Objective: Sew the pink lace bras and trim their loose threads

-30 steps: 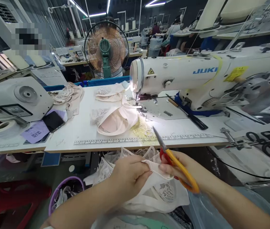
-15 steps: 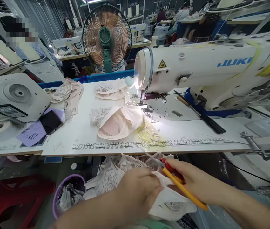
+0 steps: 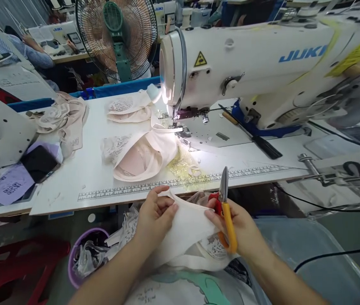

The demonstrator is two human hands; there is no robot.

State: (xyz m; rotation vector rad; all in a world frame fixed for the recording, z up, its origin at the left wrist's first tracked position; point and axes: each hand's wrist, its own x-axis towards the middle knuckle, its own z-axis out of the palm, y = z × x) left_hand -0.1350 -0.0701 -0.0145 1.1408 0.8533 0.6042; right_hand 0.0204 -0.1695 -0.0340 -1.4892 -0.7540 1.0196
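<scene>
My left hand (image 3: 156, 212) is closed on the left edge of a cream fabric piece (image 3: 189, 228) held just below the table's front edge. My right hand (image 3: 237, 224) grips yellow-handled scissors (image 3: 226, 212), blades pointing up, and its fingers also pinch the fabric's right edge. A lace part of the piece shows under my right hand. On the table ahead lies a pink garment piece (image 3: 142, 154) whose end runs under the needle of the white JUKI sewing machine (image 3: 262, 72).
More lace pieces (image 3: 62, 120) lie at the table's left and back. A phone (image 3: 38, 159) and purple slip (image 3: 5, 188) sit at left. A purple bin (image 3: 87, 258) with scraps stands below. A fan (image 3: 116, 38) and other workers are behind. A ruler strip (image 3: 183, 184) edges the table.
The view has tilted down and closer. Both hands rose toward the table edge, the fabric is now stretched between them, and the scissors have swung from pointing left to upright.
</scene>
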